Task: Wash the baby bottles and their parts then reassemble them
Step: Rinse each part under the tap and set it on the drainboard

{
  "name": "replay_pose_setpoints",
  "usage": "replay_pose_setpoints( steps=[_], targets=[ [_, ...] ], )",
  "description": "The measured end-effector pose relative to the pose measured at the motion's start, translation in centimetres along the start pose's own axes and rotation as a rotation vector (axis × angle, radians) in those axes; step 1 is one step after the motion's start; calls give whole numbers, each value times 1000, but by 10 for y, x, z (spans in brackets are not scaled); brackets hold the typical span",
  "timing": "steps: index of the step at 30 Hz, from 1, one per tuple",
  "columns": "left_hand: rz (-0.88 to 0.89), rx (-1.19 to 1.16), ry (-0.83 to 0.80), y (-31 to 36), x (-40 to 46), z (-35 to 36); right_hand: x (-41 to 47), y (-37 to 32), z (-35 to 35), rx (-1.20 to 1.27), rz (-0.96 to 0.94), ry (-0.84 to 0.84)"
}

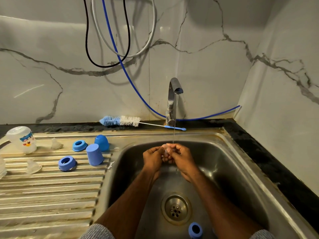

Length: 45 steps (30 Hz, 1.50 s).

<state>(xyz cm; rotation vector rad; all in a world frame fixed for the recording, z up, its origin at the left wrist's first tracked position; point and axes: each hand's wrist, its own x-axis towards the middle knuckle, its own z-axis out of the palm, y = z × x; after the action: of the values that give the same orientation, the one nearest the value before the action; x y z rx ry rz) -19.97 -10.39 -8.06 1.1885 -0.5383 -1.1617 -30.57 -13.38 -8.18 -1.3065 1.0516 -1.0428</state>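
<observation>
Teat (166, 147) pinched by both hands — collars (67, 163) nearby.

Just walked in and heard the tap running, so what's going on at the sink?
A person is rinsing a small clear teat, held by both the left hand and the right hand, under the stream from the tap. Washed parts sit on the drainboard: two blue caps, two blue collar rings, clear teats and an upturned bottle. Another blue ring lies in the basin. The bottle brush rests behind the sink.

Near half of the ribbed surface (51, 195) lies bare; further back, blue caps (94, 156) and rings (67, 163) crowd it — faucet (173, 100) overhangs the basin (233, 169).
</observation>
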Motion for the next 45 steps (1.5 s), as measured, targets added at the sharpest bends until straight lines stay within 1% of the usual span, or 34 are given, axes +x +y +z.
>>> replay_pose_setpoints(
  steps=[3, 6, 7, 9, 12, 14, 16, 17, 20, 23, 26, 29, 30, 32, 33, 36, 39, 42, 45],
  targets=[
    [54, 112, 25, -1, 0, -5, -1, 0, -8, -243, -33, -90],
    [141, 327, 35, -5, -1, -8, -4, 2, -8, -524, -96, -53],
    [151, 359, 32, -5, -1, -8, -4, 2, -7, -569, -114, -23],
    [160, 398, 34, -4, 0, -8, -5, 1, -7, -578, -126, 7],
    [147, 436, 39, -5, 1, -10, -5, 4, -9, -626, -98, -21],
    [121, 469, 54, -7, 3, -13, -4, 5, -11, -659, -102, 35],
    [105, 492, 68, -9, 5, -15, -2, 6, -12, -624, -94, 116],
    [101, 502, 70, -9, 6, -15, -1, 7, -12, -616, -70, 123],
    [89, 542, 67, -12, 6, -16, -2, 11, -9, -689, 6, 34],
    [80, 574, 49, -13, 8, -17, -1, 13, -7, -630, -40, 108],
    [78, 562, 49, -13, 8, -17, 0, 14, -7, -691, 3, 70],
    [66, 578, 33, -12, 7, -17, 1, 17, -10, -661, -7, 124],
    [68, 589, 26, -11, 7, -16, 0, 18, -10, -656, 13, 115],
    [76, 603, 22, -12, 5, -17, 0, 19, -9, -713, 46, 37],
    [79, 612, 20, -12, 5, -17, 0, 19, -9, -713, 38, 31],
    [79, 636, 14, -13, 6, -17, 2, 17, -9, -638, -6, 122],
    [81, 631, 26, -14, 7, -17, 1, 18, -9, -673, 36, 66],
    [89, 657, -2, -16, 8, -17, 2, 20, -10, -617, 21, 128],
    [108, 670, -3, -17, 8, -18, 1, 22, -11, -686, 95, 31]
  ],
)
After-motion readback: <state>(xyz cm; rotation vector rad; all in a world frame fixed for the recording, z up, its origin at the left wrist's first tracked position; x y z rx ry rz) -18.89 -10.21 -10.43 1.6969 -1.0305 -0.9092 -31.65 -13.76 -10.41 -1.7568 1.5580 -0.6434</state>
